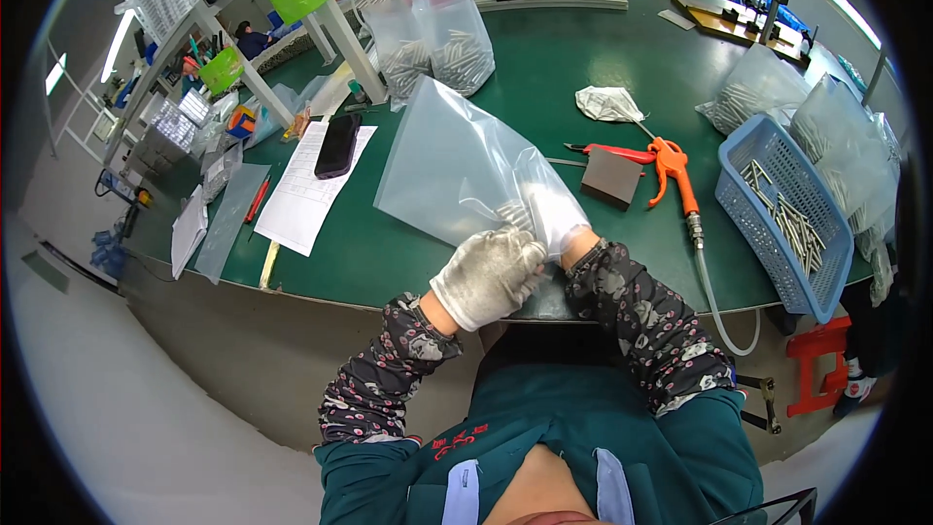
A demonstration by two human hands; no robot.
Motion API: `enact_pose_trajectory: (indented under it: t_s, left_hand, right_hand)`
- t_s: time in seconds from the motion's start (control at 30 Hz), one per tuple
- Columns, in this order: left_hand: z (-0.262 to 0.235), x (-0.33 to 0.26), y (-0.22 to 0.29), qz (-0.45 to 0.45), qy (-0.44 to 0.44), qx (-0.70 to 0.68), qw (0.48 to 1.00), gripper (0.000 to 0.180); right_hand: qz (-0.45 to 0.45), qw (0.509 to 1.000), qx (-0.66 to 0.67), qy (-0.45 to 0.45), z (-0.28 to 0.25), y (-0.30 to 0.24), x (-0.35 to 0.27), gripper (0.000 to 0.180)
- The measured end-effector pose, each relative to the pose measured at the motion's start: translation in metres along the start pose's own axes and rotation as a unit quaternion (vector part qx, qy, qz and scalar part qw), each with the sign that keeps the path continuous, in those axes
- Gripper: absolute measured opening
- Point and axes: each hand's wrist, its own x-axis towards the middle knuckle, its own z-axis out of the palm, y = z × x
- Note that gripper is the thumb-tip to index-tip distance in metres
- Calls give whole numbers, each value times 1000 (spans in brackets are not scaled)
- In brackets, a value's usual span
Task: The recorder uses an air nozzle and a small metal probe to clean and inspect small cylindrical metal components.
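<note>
A large clear plastic bag (437, 165) lies slanting across the green table in front of me. My left hand (489, 277), in a worn whitish glove, is closed on the bag's near edge. My right hand (554, 212), also gloved, reaches into the bag, and film covers it up to the wrist. Its fingers are blurred by the plastic, so I cannot tell whether they hold anything. Pale ridged shapes show under the film between both hands. Just right of the bag rests a brown-grey block (611, 178), close to an orange air blow gun (671, 170) with a hose.
At right stands a blue basket (834, 277) of metal pins (787, 224), beside filled bags (758, 87). More bags of pins (462, 58) stand at the back. To the left lie a phone (337, 146), paper sheets (292, 209) and a red pen (258, 201). A white cloth (607, 103) lies beyond the block.
</note>
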Motion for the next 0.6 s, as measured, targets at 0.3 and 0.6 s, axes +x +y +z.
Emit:
enact_pose_trajectory:
  t_s: [0.3,0.6]
  left_hand:
    - [-30,7,-46,-83,-8,-248,965,16]
    - [-112,4,-101,-181,92,4,979,7]
  right_hand:
    - [-107,990,81,-29,11,-13,38,22]
    - [-217,975,36,42,-84,-111,10,22]
